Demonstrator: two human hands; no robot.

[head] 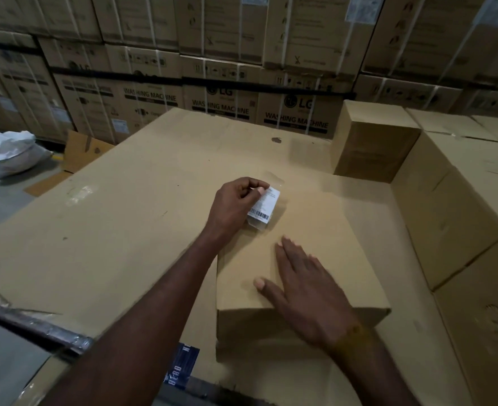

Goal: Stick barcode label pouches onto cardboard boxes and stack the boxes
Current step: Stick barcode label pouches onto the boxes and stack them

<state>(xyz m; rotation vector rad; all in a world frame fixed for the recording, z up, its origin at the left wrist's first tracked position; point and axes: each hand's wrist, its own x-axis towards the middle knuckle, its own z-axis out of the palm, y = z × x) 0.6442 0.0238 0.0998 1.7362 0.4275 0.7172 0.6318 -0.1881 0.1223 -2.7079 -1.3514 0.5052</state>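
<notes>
A plain cardboard box (pixel 324 230) sits in front of me on a wide cardboard sheet (pixel 110 215). My left hand (pixel 236 206) pinches a clear pouch with a white barcode label (pixel 266 205) at its upper left corner, over the box's far left part. Whether the pouch touches the box I cannot tell. My right hand (pixel 309 285) lies flat on the box top near its front edge, fingers straight and spread.
More plain boxes (pixel 458 206) line the right side, with one upright box (pixel 373 142) at the back right. Stacked washing machine cartons (pixel 227 83) form a wall behind. A white plastic sack (pixel 5 153) lies on the floor at left.
</notes>
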